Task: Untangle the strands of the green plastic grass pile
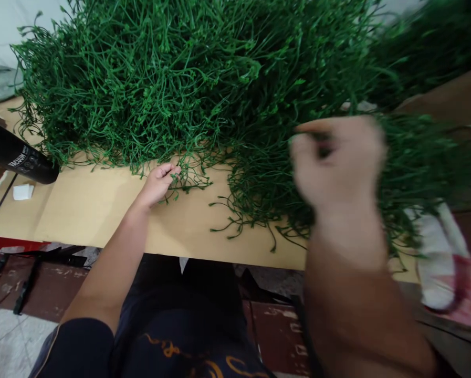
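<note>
A big heap of thin green stems with small forked tips, looking like artificial plant sprigs [148, 89], covers the back of the table. My left hand [159, 184] is closed in a pinch on a green sprig [186, 180] at the heap's front edge. Raised over a second, lower pile of green sprigs [267, 178] at the right is my right hand [339, 157], blurred by motion. Its fingers are curled in; what they hold, if anything, cannot be made out.
Tan board [89, 205] covers the tabletop. A black vacuum bottle [18, 152] lies tilted at the left, near a small white piece [23, 192]. White and pink cloth [443, 268] hangs at the right edge. More greenery [436, 42] stands behind a cardboard flap [451, 100].
</note>
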{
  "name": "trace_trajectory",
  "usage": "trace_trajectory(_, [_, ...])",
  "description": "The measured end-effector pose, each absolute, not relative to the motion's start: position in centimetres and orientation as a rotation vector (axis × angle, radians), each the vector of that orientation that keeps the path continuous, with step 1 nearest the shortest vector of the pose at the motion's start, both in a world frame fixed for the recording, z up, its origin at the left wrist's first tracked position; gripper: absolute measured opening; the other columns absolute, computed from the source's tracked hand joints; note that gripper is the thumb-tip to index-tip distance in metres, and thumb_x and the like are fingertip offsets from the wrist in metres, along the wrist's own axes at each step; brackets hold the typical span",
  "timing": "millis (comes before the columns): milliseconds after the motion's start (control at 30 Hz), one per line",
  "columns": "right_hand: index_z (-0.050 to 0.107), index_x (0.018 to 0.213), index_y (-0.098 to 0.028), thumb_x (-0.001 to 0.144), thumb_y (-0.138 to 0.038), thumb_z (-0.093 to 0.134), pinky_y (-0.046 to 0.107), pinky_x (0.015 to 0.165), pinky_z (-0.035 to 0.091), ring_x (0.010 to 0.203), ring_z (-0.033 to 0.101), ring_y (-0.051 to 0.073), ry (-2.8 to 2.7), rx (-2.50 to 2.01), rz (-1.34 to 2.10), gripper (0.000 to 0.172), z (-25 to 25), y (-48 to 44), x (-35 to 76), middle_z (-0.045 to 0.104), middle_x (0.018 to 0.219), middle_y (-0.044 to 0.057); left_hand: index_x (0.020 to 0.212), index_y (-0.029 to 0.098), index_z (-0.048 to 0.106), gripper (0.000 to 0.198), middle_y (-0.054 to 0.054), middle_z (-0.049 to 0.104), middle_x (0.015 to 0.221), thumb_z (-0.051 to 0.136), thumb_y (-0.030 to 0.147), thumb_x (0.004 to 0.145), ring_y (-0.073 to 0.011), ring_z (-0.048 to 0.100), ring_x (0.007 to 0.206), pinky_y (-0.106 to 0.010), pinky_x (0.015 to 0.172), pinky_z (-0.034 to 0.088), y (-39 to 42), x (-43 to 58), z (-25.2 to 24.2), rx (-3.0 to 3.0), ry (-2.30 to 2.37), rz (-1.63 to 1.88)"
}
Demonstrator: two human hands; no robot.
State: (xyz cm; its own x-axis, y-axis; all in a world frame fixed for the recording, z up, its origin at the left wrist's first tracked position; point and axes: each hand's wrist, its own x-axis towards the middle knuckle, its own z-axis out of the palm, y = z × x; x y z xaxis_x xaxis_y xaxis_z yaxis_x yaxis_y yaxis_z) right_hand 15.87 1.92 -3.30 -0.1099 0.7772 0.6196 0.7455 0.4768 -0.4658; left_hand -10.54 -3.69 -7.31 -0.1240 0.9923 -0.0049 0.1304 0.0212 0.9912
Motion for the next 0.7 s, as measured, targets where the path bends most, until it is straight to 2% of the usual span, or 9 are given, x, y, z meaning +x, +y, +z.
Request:
trace_trajectory(133, [0.062, 0.081, -0.016, 0.077, -0.027, 0.057, 0.041, 0.079, 0.04, 0.085, 0.053, 0.022, -2.115, -1.01, 0.455, 0.013, -4.7, -0.6, 7.1, 0.063, 0.084, 0.011, 0.056, 0.017, 0.04, 0.026, 0.005, 0.031, 0.055, 0.052, 0.023, 0.079, -0.0076, 0.03, 0.055, -0.021, 0.059, 0.03, -4.0, -10.6, -7.1, 1.23, 1.37, 1.238])
trace_trajectory(233, [0.056, 0.072, -0.017, 0.078, -0.026, 0.053, 0.033, 0.068, 0.038, 0.072, 0.05, 0.016, -2.1, -0.954, 0.743, 0.011, -5.3, -0.7, 4.3, 0.058, 0.073, 0.005, 0.058, 0.017, 0.042, 0.024, 0.006, 0.032, 0.055, 0.052, 0.021, 0.079, -0.0077, 0.03, 0.055, -0.022, 0.059, 0.03, -4.1, -10.5, -6.9, 1.219, 1.361, 1.246])
trace_trajectory(400, [0.04, 0.057, -0.019, 0.08, -0.023, 0.05, 0.027, 0.054, 0.024, 0.051, 0.031, 0.008, -2.082, -1.001, 1.029, 0.025, -5.0, -0.6, 4.8, 0.036, 0.053, -0.004, 0.056, 0.016, 0.044, 0.023, 0.005, 0.034, 0.055, 0.053, 0.014, 0.078, -0.0083, 0.032, 0.056, -0.022, 0.059, 0.03, -3.5, -10.3, -7.1, 1.256, 1.447, 1.183])
trace_trajectory(500, [0.033, 0.056, -0.019, 0.084, -0.025, 0.045, 0.026, 0.053, 0.024, 0.052, 0.027, 0.007, -2.115, -0.873, 1.151, 0.031, -4.8, -0.9, 5.6, 0.028, 0.052, -0.005, 0.057, 0.016, 0.044, 0.023, 0.006, 0.033, 0.053, 0.053, 0.013, 0.077, -0.0079, 0.031, 0.055, -0.022, 0.058, 0.03, -3.2, -10.2, -7.7, 1.297, 1.429, 1.207])
trace_trajectory(700, [0.034, 0.061, -0.019, 0.086, -0.039, 0.043, 0.024, 0.05, 0.025, 0.052, 0.026, 0.007, -2.086, -0.759, 1.265, 0.033, -5.7, -1.5, 6.8, 0.028, 0.056, -0.005, 0.062, 0.016, 0.049, 0.016, 0.005, 0.041, 0.056, 0.057, 0.019, 0.076, -0.0081, 0.037, 0.057, -0.022, 0.06, 0.031, -3.2, -9.9, -8.7, 1.428, 1.484, 1.188])
